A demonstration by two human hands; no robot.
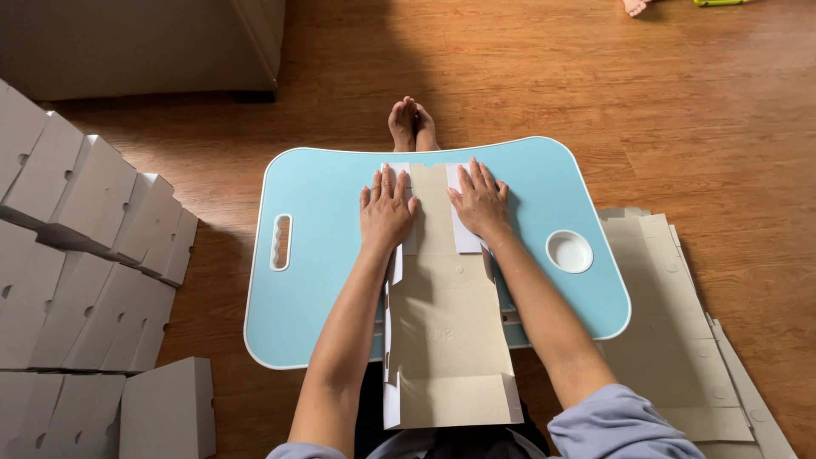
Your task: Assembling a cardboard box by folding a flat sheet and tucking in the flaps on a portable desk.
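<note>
Head view: both hands lie flat, palms down, on the far end of an unfolded cardboard box blank (446, 323). The left hand (385, 211) has its fingers straight and slightly spread, pressing down a white side flap on the blank's left edge. The right hand (481, 204) does the same on the opposite white flap, fingers a little fanned, thumb turned inward toward the grey-brown middle strip. Neither hand pinches or grips anything; they only press.

The blank is long and narrow, grey-brown on the upturned face with white showing on the folded flaps. It runs from the person's lap across the middle of a light blue lap table (327, 255) with a white rim. The table has one slotted handle hole (280, 242) on its left and one round white cup recess (569, 251) on its right.

To the left, on the wooden floor (705, 127), stand rows of assembled white boxes (85, 255), roughly a dozen, though the exact count cannot be told as some are cut off. To the right lies a stack of flat grey-brown blanks (680, 340); its number of sheets cannot be told. Two bare feet (412, 123) show beyond the table's far edge.
</note>
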